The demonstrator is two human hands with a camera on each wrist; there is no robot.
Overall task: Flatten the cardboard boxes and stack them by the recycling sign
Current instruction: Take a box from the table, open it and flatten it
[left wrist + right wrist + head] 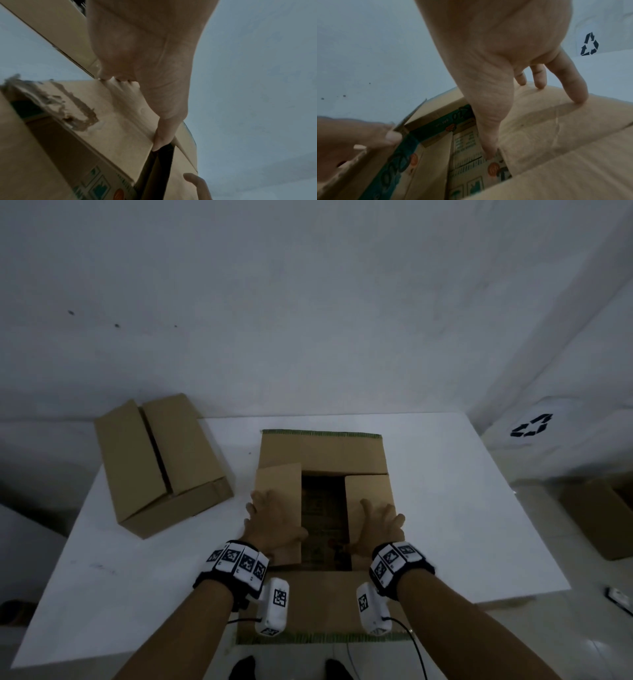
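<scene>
A large brown cardboard box (pixel 322 453) stands mid-table with its top open and printed inner walls showing. My left hand (pixel 274 522) lies palm down on the box's left inner flap (pixel 277 481), fingers spread. In the left wrist view its thumb (pixel 163 135) sits at that flap's inner edge. My right hand (pixel 380 525) rests on the right inner flap (pixel 368 487). In the right wrist view its fingertips (pixel 578 98) press on the flap and its thumb (pixel 488 146) reaches down past the inner edge. The black recycling sign (pixel 532 425) is on the wall at the right.
A second, narrower cardboard box (pixel 161 463) lies closed on the white table (pixel 462 508) at the back left. Another cardboard box (pixel 599 515) sits on the floor to the right, below the sign. The near flap (pixel 325 604) hangs over the table's front edge.
</scene>
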